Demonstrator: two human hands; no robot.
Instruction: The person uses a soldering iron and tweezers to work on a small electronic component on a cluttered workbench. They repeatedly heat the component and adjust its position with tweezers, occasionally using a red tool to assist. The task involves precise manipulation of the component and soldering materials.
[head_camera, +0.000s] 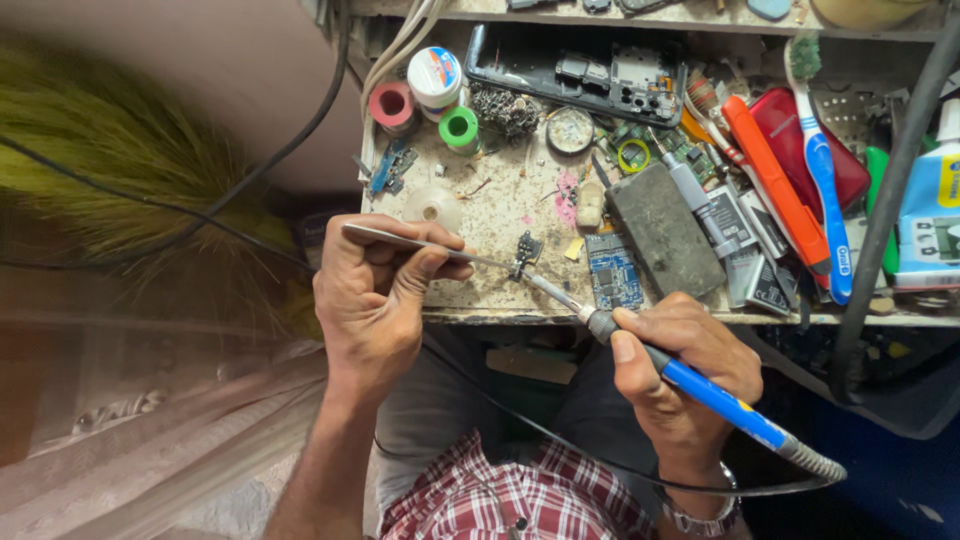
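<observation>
Steel tweezers (420, 243) left hand (375, 295) | iron (690, 385) right hand (685, 365); bench edge (500, 316) near

Two hands (375, 295) (680, 365), one tweezers (420, 245), one iron (700, 385), three rolls (392, 103) (436, 75) (459, 128), one toothbrush (822, 170), one blue board (613, 272).

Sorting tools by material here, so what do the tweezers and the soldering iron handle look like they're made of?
Tweezers in the left hand: bare metal, seemingly steel, judging by the grey sheen. Soldering iron in the right hand: blue glossy handle, likely plastic, with a black, perhaps rubbery grip and a metal tip.
</observation>
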